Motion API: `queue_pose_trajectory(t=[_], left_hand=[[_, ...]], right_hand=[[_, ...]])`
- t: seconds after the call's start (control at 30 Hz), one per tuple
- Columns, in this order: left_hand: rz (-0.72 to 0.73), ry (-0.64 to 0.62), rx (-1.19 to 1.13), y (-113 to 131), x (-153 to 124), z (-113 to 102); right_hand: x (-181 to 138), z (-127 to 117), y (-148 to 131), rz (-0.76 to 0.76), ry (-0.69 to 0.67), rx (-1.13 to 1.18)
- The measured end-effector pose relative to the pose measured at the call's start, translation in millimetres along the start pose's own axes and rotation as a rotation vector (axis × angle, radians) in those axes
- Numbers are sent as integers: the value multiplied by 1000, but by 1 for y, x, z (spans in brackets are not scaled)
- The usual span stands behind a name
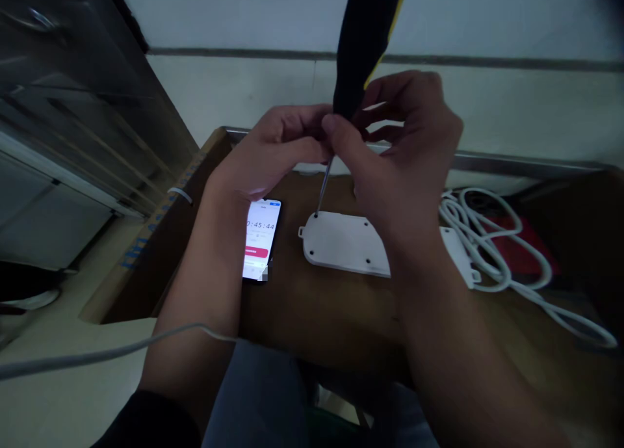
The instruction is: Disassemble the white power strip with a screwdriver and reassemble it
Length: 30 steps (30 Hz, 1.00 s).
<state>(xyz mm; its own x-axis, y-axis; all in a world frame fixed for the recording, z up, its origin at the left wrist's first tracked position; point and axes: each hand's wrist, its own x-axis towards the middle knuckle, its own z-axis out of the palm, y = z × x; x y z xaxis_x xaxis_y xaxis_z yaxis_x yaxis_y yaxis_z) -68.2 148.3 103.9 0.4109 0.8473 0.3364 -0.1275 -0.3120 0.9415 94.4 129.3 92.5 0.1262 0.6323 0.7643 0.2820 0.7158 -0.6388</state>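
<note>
A screwdriver (363, 41) with a black handle and yellow edging stands nearly upright, leaning a little. My right hand (407, 145) is closed round the lower end of its handle. The fingers of my left hand (287, 136) pinch at the base of the handle, where the metal shaft starts. Its tip sits at a corner screw hole of a long white casing (341, 243), which looks like a power strip lying underside up. Several dark screw holes show in it. My right hand and forearm hide the middle of the casing; its far end (458, 256) shows beyond them.
A white cord (502, 240) lies coiled at the right over a red item (521, 246). A lit phone (260, 240) with a timer lies partly behind my left forearm. A grey cable (97, 357) crosses at lower left. The brown work surface (316, 311) has raised edges.
</note>
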Motion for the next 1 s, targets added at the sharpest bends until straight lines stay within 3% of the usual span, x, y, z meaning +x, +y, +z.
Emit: queue_pose_trajectory(t=[0.13,0.2,0.3,0.43,0.63,1.0], left_hand=[[69,-29,-3,-1,1,-6],[96,-43,-1,-4,1,-8],[98,1,-6,-7,2,-9],[90,24,-29,-8,3,-6],[51,-52,-106,-4,2,-4],[52,45,-77,-9,4,-5]], right_hand=[[0,-3,2,-67,-71,-1],[0,-3,1,-66,-39,-12],[0,0,1,-15,39,-17],[0,1,4,-24,-37,9],[1,-3,2,-48,-47,-9],[-2,-2,-1,39,-78,39]])
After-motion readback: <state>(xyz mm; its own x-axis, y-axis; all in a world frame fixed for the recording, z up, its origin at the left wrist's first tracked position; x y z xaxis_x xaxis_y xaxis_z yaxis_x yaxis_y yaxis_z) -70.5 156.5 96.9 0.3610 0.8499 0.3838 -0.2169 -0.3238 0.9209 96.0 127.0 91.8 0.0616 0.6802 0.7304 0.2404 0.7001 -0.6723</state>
